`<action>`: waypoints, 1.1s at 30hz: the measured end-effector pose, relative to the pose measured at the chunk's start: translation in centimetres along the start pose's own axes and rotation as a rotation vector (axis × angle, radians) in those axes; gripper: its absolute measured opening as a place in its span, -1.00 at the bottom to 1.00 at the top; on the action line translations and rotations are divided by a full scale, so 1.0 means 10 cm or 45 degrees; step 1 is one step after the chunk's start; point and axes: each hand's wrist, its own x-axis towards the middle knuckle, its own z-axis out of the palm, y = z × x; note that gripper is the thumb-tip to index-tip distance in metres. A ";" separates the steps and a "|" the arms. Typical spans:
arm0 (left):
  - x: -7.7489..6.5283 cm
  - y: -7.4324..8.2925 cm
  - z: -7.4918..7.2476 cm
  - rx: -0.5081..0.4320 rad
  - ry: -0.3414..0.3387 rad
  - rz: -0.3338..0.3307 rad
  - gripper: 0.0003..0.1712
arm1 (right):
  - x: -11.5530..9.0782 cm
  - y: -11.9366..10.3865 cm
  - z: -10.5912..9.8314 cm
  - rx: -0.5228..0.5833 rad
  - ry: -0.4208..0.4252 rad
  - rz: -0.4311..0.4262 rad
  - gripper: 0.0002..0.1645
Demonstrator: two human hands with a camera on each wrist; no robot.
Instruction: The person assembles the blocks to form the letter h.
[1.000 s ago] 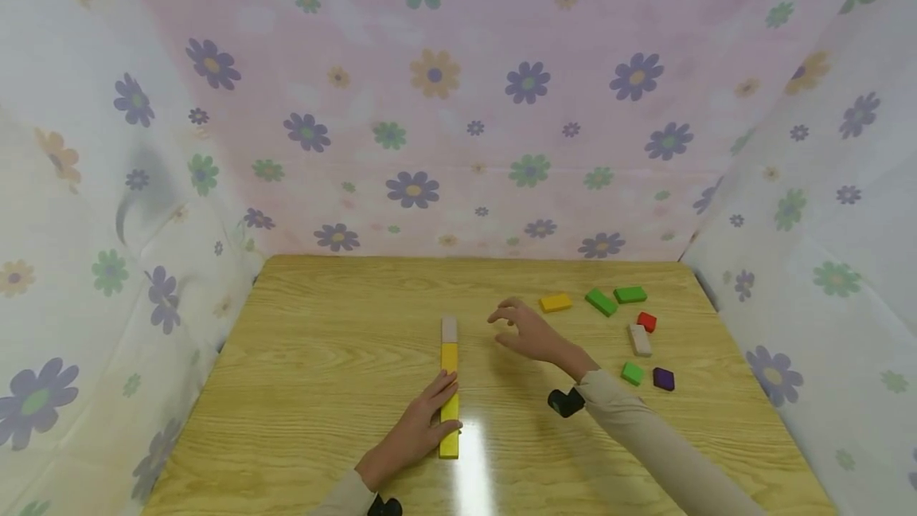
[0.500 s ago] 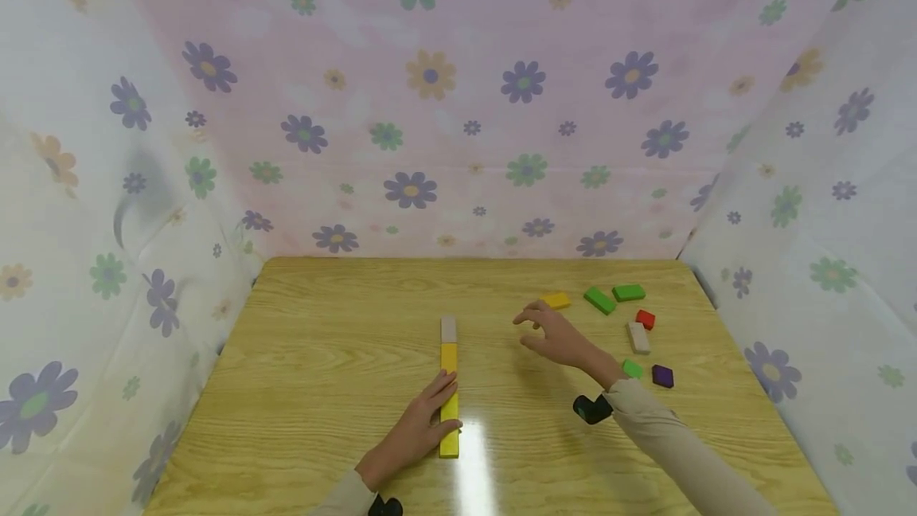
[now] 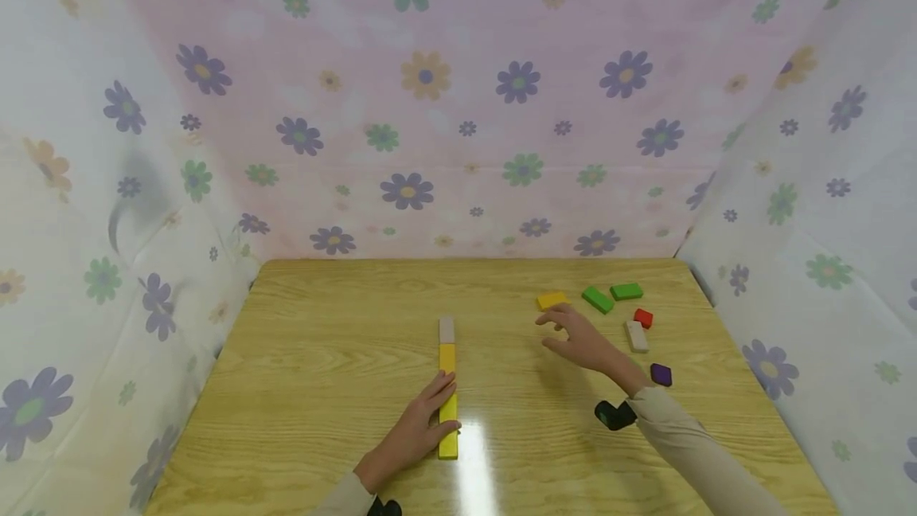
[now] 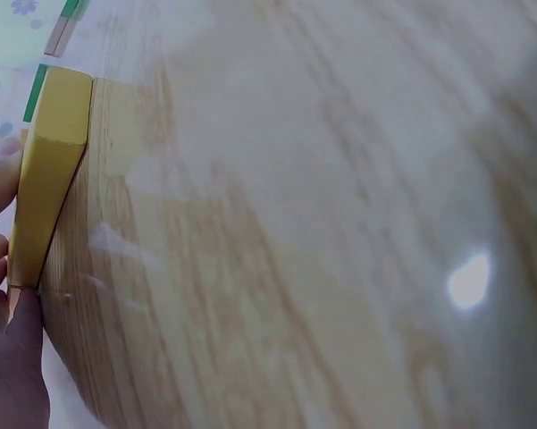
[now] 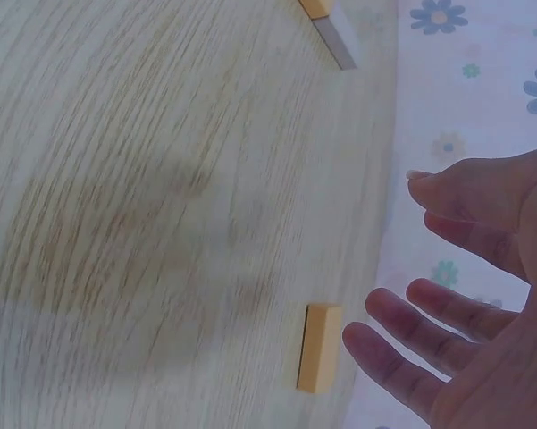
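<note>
A straight row of blocks lies on the table: a pale block (image 3: 446, 330) at the far end, an orange block (image 3: 447, 356), then yellow blocks (image 3: 447, 444) nearest the person. Across the yellow part rests my left hand (image 3: 411, 428), its fingers and thumb spread along the row. In the left wrist view its fingertips touch the side of a yellow block (image 4: 52, 161). Nothing is held in my right hand (image 3: 583, 338), which hovers palm down with loosely bent fingers just nearer than a loose orange block (image 3: 552, 300). That block (image 5: 319, 349) shows below the fingers in the right wrist view.
Loose blocks lie at the right: two green blocks (image 3: 598, 299), a red block (image 3: 643, 318), a pale block (image 3: 636, 336) and a purple block (image 3: 661, 374). Flowered cloth (image 3: 466, 150) rises behind the wooden table (image 3: 322, 325) and on both sides.
My right hand has moved rightward, away from the row and toward the loose orange block. The right forearm now hides the small green block. My left hand stays on the row.
</note>
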 end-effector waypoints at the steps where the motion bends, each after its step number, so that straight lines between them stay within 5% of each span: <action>1: 0.00 0.00 0.00 -0.001 -0.001 -0.001 -0.24 | -0.02 0.02 -0.01 0.004 0.003 0.002 -0.67; 33: 0.00 0.04 -0.01 0.004 0.003 0.003 -0.26 | -0.54 0.50 -0.30 -0.101 0.185 0.131 -0.69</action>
